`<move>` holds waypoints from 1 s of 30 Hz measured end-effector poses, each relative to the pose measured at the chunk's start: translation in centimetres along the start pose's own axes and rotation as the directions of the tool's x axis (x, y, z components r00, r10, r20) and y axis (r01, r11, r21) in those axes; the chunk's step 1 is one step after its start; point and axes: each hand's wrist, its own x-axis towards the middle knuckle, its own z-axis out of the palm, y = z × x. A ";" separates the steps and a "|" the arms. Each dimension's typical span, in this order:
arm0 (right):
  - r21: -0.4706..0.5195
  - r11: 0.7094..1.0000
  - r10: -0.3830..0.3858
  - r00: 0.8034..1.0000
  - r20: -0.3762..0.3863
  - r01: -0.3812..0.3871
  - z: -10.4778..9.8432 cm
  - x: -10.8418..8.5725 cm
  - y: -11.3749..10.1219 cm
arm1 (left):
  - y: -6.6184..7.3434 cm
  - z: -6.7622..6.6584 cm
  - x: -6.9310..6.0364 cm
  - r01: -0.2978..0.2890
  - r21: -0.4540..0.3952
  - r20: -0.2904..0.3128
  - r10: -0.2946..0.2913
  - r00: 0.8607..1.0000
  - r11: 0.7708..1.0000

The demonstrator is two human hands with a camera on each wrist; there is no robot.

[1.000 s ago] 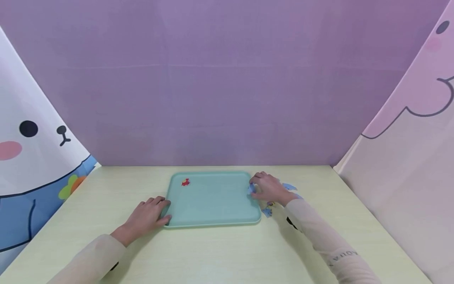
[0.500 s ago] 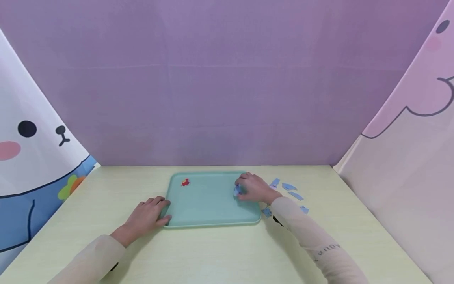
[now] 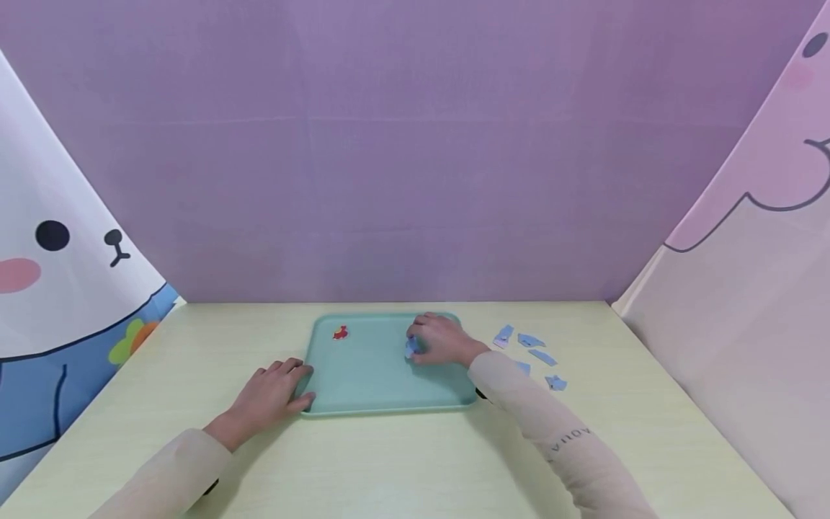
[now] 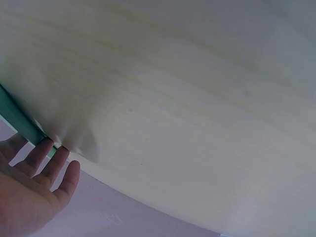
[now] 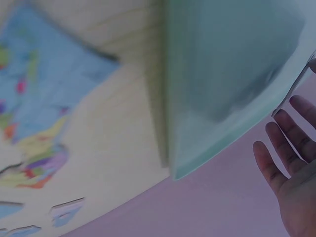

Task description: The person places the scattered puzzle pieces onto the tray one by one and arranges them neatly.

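Observation:
A pale green tray (image 3: 363, 382) lies on the table in the head view. My left hand (image 3: 270, 394) rests at its left side, fingers and thumb touching the rim; the left wrist view has the fingertips of this hand (image 4: 34, 182) against the outer wall. Over the tray's right half my right hand (image 3: 442, 339) pinches a small blue jigsaw piece (image 3: 411, 348), partly covered by the fingers. In the right wrist view only the thin edge of that piece (image 5: 295, 85) shows beside the hand (image 5: 291, 163). A small red and yellow piece (image 3: 340, 332) lies in the tray's far left corner.
Several blue printed pieces (image 3: 531, 340) lie loose on the table (image 3: 389, 461) right of the tray, some partly behind the right sleeve (image 3: 532, 404). One such piece (image 5: 54, 74) looms large and blurred in the right wrist view. A purple cloth (image 3: 389, 180) hangs behind the table.
My right hand has moved left from the tray's right edge to over its inside, carrying the blue jigsaw piece. More loose pieces on the right are uncovered. The left hand has stayed put.

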 end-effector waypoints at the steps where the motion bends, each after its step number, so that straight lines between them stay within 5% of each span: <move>1: 0.002 1.000 0.001 1.000 0.009 -0.001 0.0 0.2 -0.1 | 0.0 0.0 0.0 -0.001 0.000 -0.002 0.001 1.000 1.000; 30: 0.061 0.998 0.027 0.998 0.060 -0.031 1.6 6.0 -1.9 | 0.4 -0.4 -0.1 -0.004 -0.007 -0.017 0.004 1.000 1.000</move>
